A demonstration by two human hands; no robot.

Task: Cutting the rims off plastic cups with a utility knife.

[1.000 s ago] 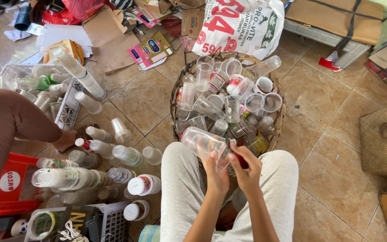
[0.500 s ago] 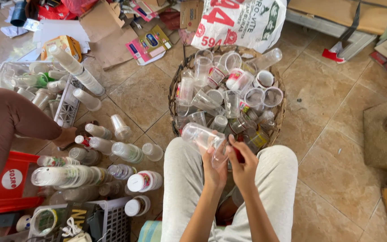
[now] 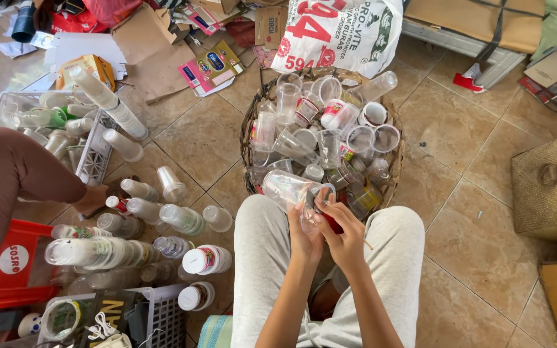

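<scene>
Your left hand [image 3: 304,235] has its grip closed round a clear plastic cup [image 3: 291,190], held on its side above your knees at the near rim of the wicker basket [image 3: 391,183]. Your right hand [image 3: 345,235] pinches a small red tool [image 3: 331,223] at the cup's mouth. Stacked cups [image 3: 91,252] lie on the tiled floor [image 3: 478,238] to your left.
</scene>
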